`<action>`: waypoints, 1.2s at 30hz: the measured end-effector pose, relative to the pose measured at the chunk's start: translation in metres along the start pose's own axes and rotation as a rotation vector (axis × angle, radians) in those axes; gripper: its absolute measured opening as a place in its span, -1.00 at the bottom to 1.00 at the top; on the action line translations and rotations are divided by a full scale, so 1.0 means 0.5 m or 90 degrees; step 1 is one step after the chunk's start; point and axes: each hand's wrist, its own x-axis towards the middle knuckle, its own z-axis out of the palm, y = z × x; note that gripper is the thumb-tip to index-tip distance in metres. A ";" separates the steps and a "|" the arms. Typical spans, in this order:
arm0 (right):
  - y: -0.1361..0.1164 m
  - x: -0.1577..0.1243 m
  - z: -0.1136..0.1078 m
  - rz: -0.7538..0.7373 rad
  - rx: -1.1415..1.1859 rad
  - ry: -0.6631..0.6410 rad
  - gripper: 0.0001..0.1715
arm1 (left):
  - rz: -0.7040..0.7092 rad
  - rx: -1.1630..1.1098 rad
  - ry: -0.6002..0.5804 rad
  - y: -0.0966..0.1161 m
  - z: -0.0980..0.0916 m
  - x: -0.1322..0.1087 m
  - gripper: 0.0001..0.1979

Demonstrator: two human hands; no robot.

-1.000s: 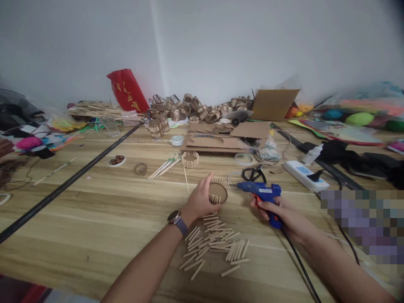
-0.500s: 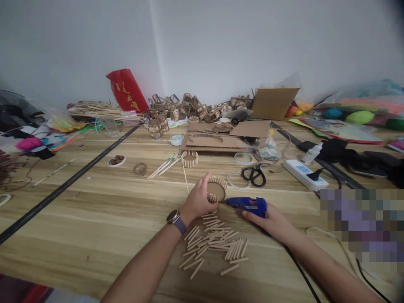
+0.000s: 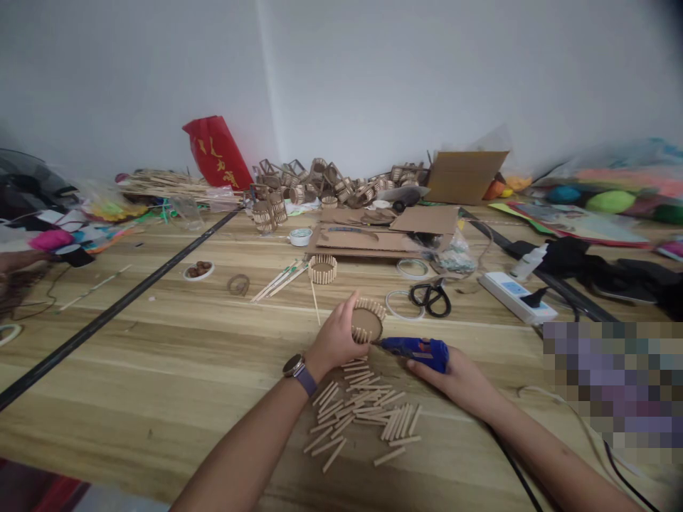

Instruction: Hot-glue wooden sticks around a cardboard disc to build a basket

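Note:
My left hand [image 3: 335,338], with a watch on the wrist, grips a small round cardboard basket [image 3: 367,321] rimmed with short upright wooden sticks, tilted so its brown base faces me. My right hand [image 3: 453,375] is closed round a blue hot glue gun [image 3: 416,348] held low and level. Its nozzle points left at the basket's lower edge. A heap of short cut wooden sticks [image 3: 363,409] lies on the wooden table [image 3: 160,370] just below both hands.
Black scissors [image 3: 430,297] and tape rings [image 3: 398,302] lie behind the glue gun. A white power strip [image 3: 516,297] sits to the right, a finished stick basket [image 3: 322,269] and long skewers [image 3: 277,281] farther back. Cardboard sheets [image 3: 368,238] and many baskets line the wall.
My right hand has brought the glue gun down and left, from upright beside the basket to lying level with its nozzle at the basket's lower edge. The left hand keeps its grip.

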 end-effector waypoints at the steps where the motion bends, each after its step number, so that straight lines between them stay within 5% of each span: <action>1: 0.000 0.000 0.001 -0.002 0.001 -0.001 -0.57 | 0.000 -0.001 0.000 0.000 0.000 0.000 0.03; 36: 0.002 0.002 0.010 0.003 -0.055 0.021 -0.53 | 0.018 0.017 0.002 0.002 -0.001 0.001 0.00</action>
